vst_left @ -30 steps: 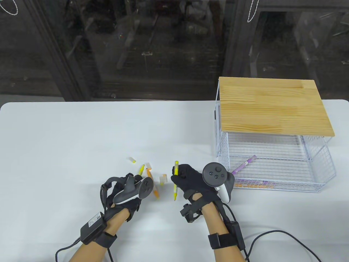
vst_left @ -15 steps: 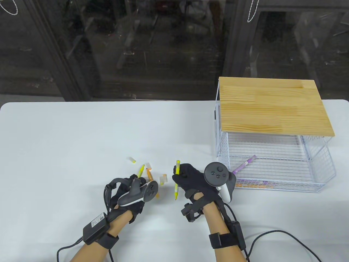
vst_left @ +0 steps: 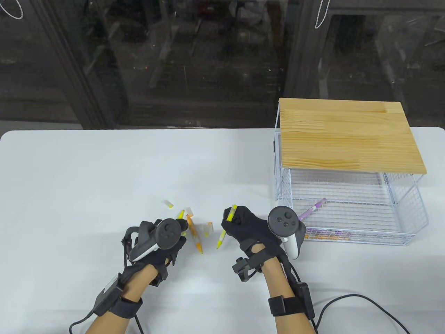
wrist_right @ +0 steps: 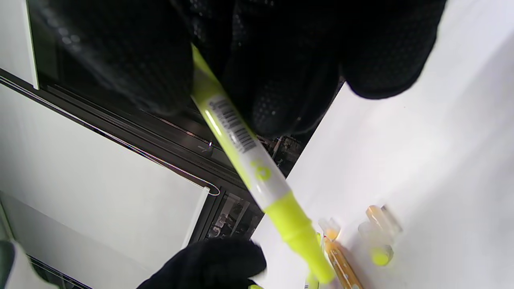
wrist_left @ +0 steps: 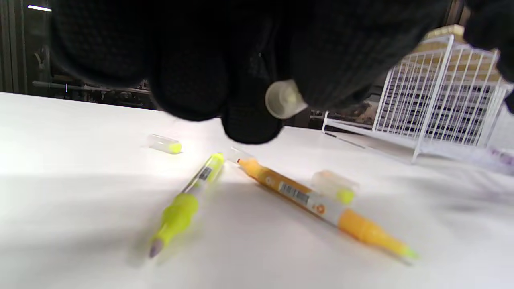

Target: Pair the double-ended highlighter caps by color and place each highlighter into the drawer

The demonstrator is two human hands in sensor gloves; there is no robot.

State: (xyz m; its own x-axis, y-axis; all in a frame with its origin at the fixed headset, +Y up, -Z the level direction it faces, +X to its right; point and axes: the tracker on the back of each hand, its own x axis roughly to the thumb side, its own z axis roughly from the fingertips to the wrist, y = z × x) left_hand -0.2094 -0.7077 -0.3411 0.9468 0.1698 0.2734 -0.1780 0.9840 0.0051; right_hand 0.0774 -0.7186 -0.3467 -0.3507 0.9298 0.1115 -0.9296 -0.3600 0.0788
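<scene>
My right hand (vst_left: 248,226) grips a yellow highlighter (vst_left: 226,226) above the counter (vst_left: 87,174), bare tip slanting down-left toward my left hand (vst_left: 163,240), which pinches a cap (wrist_left: 283,98) just beside that tip.

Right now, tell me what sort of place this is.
Probably a lab or data-recording workbench: a plain white table, a white wire drawer unit with a wooden top, and dark glass panels behind.
</scene>
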